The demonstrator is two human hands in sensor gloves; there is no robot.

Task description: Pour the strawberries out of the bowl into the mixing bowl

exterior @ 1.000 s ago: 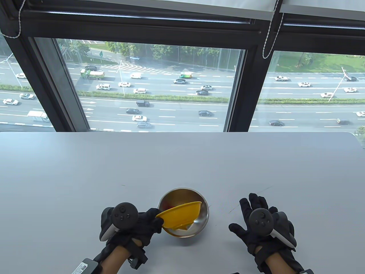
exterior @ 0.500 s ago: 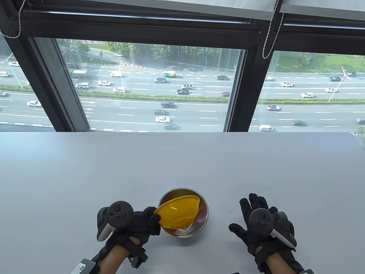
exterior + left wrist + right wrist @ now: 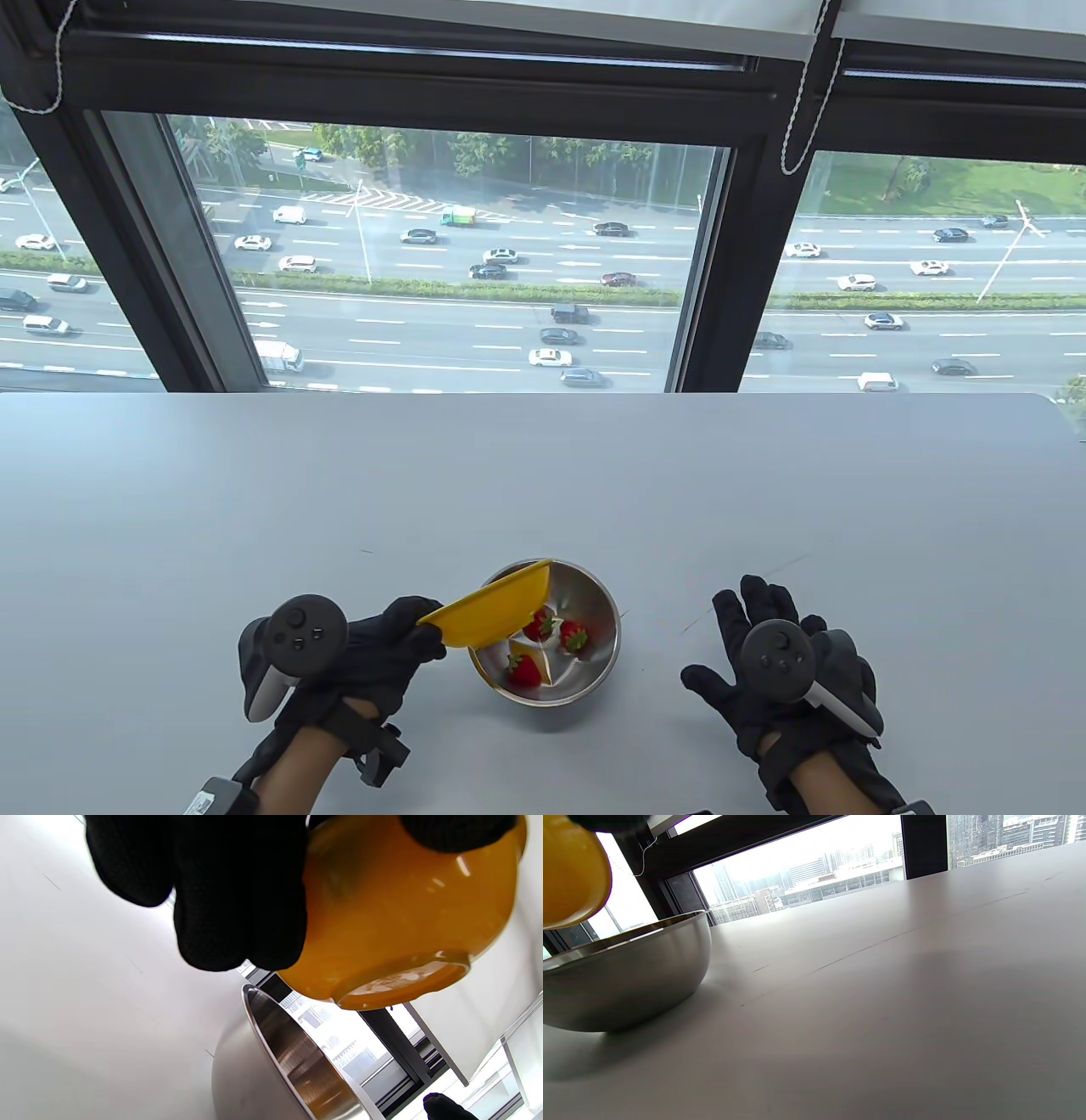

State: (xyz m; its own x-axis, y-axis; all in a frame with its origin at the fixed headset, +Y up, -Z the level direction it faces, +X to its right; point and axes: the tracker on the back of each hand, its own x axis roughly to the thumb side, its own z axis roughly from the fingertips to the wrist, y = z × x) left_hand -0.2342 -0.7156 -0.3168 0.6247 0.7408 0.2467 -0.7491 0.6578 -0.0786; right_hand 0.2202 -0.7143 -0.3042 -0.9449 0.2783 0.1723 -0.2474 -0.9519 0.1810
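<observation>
A steel mixing bowl [image 3: 594,671] stands near the table's front edge and holds three red strawberries [image 3: 573,636]. My left hand [image 3: 392,638] grips the rim of a yellow bowl [image 3: 492,606] and holds it tilted over the mixing bowl's left rim. In the left wrist view my fingers [image 3: 237,899] wrap the yellow bowl [image 3: 407,921] above the steel bowl [image 3: 292,1065]. My right hand [image 3: 768,645] rests flat on the table to the right of the mixing bowl, fingers spread, holding nothing. The right wrist view shows the steel bowl [image 3: 623,980] and the yellow bowl [image 3: 572,874] at the left.
The grey table [image 3: 543,475] ends at a window with a black frame [image 3: 713,280] behind it. Two blind cords [image 3: 802,102] hang at the window.
My left hand has moved left and turned the yellow bowl back from covering the mixing bowl. The strawberries now show inside the mixing bowl. My right hand has not moved.
</observation>
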